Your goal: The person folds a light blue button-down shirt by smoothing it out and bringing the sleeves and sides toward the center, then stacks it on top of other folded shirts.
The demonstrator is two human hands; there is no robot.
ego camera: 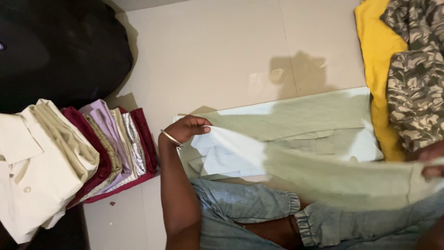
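Observation:
A pale green shirt lies spread across the tiled floor in front of me. My left hand, with a metal bangle on the wrist, pinches the shirt's left end and lifts it a little. My right hand is half cut off at the right edge and grips the shirt's other end, with the cloth stretched between both hands. My knees in blue denim sit under the near edge of the shirt.
A stack of folded shirts in cream, maroon, lilac and stripes stands at the left. A black bag fills the top left corner. A yellow garment and a camouflage garment lie at the right. Beige floor tiles show behind.

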